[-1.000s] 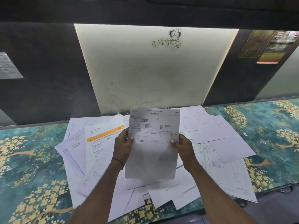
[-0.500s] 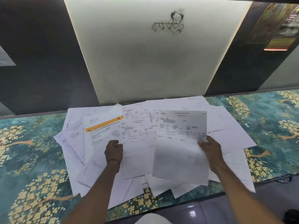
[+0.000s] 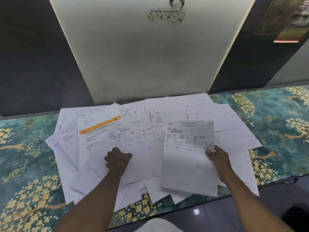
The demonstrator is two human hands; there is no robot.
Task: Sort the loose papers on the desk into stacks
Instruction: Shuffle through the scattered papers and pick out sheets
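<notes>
- The right hand's fingers [image 3: 209,152] are clamping the right edge of a white printed form sheet [image 3: 187,158]. The thumb is lying on top and the rest are hiding behind the paper.
- The right hand [image 3: 218,162] is holding that sheet lifted and tilted over the right side of the pile, with print across its upper half and a small signature lower down.
- The left hand's fingers [image 3: 109,160] are curling together, and the thumb is bearing down on the left edge of a second white printed sheet [image 3: 142,148], pinching it there.
- The left hand [image 3: 117,158], with a thin dark band [image 3: 119,162] circling its wrist, is resting low on the middle of the pile.
- The loose white papers [image 3: 225,124] are lying overlapped in one wide heap. A white sheet with an orange stripe [image 3: 100,127] is showing just beyond the left hand.
- The heap is spreading over a teal worktop patterned with yellow blossoms [image 3: 25,156]. It is reaching back to a pale wall panel [image 3: 142,56] bearing a black line drawing [image 3: 167,11].
</notes>
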